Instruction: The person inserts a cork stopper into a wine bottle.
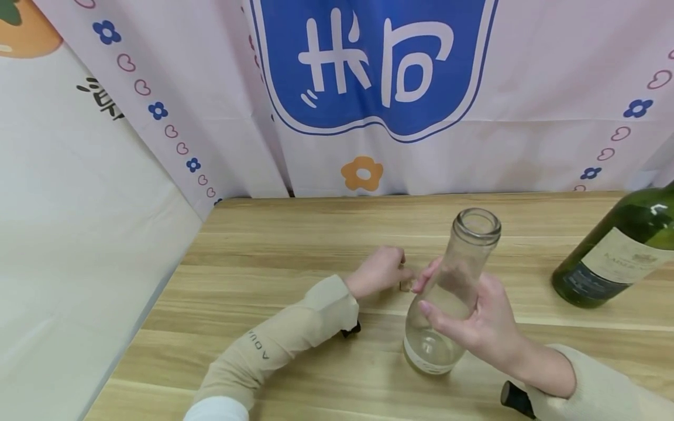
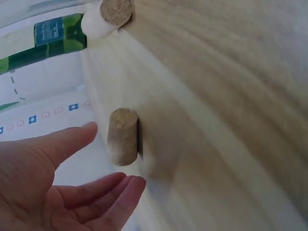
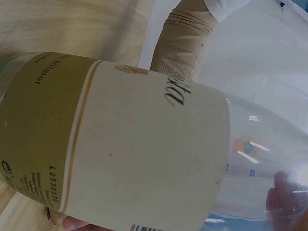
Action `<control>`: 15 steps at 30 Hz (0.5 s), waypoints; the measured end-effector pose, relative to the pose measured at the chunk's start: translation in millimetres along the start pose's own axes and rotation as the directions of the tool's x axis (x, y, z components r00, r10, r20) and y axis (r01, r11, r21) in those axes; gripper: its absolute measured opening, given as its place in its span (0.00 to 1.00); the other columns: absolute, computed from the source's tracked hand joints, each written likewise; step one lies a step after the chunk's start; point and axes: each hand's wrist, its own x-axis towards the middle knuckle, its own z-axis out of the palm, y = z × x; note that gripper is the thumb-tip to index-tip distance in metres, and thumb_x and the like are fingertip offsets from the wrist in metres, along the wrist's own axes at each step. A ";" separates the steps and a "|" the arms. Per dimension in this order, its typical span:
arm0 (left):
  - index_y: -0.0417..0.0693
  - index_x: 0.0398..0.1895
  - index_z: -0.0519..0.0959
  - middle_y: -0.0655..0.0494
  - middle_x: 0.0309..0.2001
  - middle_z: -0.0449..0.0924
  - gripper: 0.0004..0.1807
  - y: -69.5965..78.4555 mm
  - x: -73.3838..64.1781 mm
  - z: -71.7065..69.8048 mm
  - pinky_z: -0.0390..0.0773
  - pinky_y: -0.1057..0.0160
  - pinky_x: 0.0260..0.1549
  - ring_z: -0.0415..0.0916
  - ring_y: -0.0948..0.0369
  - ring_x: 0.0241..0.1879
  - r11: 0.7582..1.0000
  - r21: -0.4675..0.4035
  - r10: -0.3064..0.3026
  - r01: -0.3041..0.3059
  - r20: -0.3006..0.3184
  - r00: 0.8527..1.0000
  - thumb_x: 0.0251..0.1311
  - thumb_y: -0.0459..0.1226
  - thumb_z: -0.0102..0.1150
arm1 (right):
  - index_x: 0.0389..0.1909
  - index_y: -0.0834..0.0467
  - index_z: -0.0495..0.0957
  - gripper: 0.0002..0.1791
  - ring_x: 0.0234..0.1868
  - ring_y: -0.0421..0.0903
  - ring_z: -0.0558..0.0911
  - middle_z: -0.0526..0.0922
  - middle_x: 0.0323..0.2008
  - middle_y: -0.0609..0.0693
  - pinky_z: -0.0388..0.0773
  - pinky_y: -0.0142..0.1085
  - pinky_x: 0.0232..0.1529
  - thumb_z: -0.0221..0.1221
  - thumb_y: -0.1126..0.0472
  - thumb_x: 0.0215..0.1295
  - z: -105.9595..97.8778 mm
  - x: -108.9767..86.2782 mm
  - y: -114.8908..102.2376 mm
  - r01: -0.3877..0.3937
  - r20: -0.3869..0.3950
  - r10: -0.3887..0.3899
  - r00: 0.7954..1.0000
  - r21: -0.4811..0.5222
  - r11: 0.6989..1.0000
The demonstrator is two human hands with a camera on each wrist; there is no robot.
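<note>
A small cork [image 2: 122, 137] lies on the wooden table [image 1: 237, 245]. In the left wrist view, the thumb and fingers of my left hand [image 2: 62, 178] are spread on either side of it, with a gap to the cork. From the head view, that left hand [image 1: 378, 272] reaches low over the tabletop, just left of a clear glass bottle [image 1: 442, 295]. My right hand [image 1: 489, 327] grips this bottle around its body; its uncapped mouth tilts up and to the right. The bottle's cream and gold label [image 3: 149, 144] fills much of the right wrist view.
A green wine bottle [image 1: 613, 251] with a cream and dark label stands at the right of the table. Behind the table's back edge hangs a printed curtain [image 1: 221, 70]. A brown round end [image 2: 116, 11] beside a pale shape shows at the left wrist view's top edge.
</note>
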 end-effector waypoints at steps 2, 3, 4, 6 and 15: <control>0.43 0.23 0.74 0.57 0.17 0.70 0.12 0.9 0.2 2.6 0.63 0.73 0.10 0.62 0.66 0.13 0.999 -0.035 -0.018 0.018 0.013 1.000 0.54 0.43 0.61 | 0.35 0.72 0.70 0.17 0.37 0.42 0.78 0.79 0.33 0.52 0.75 0.29 0.45 0.59 0.80 0.39 -0.5 0.4 -0.9 -0.013 0.002 0.013 1.000 -0.010 1.000; 0.45 0.20 0.72 0.58 0.15 0.68 0.13 1.6 0.2 3.5 0.62 0.73 0.08 0.60 0.66 0.12 0.999 -0.038 -0.023 0.023 0.018 1.000 0.54 0.42 0.60 | 0.35 0.72 0.70 0.18 0.37 0.41 0.78 0.79 0.33 0.52 0.75 0.29 0.44 0.59 0.80 0.38 -0.8 0.5 -1.4 -0.021 0.003 0.021 1.000 -0.016 1.000; 0.46 0.18 0.71 0.58 0.14 0.66 0.14 2.4 0.4 4.3 0.60 0.73 0.08 0.59 0.66 0.11 0.999 -0.044 -0.027 0.028 0.022 0.999 0.53 0.42 0.60 | 0.35 0.72 0.71 0.18 0.36 0.41 0.78 0.79 0.32 0.52 0.75 0.29 0.44 0.59 0.80 0.38 -0.9 0.6 -1.9 -0.026 0.004 0.026 1.000 -0.018 0.999; 0.47 0.17 0.70 0.59 0.14 0.65 0.14 4.5 0.2 5.1 0.59 0.74 0.08 0.58 0.67 0.11 0.999 -0.040 -0.030 0.031 0.023 0.999 0.53 0.42 0.60 | 0.36 0.71 0.71 0.18 0.36 0.41 0.78 0.79 0.32 0.52 0.75 0.29 0.44 0.58 0.80 0.38 -1.5 0.6 -2.6 -0.040 0.007 0.040 0.999 -0.027 0.999; 0.43 0.21 0.72 0.58 0.16 0.65 0.12 11.4 0.1 6.4 0.59 0.74 0.09 0.58 0.66 0.13 0.999 -0.017 -0.028 0.029 0.029 0.999 0.52 0.41 0.62 | 0.35 0.71 0.71 0.18 0.36 0.41 0.78 0.79 0.32 0.52 0.75 0.29 0.43 0.58 0.81 0.38 -2.0 1.3 -3.2 -0.041 0.010 0.041 0.999 -0.014 0.999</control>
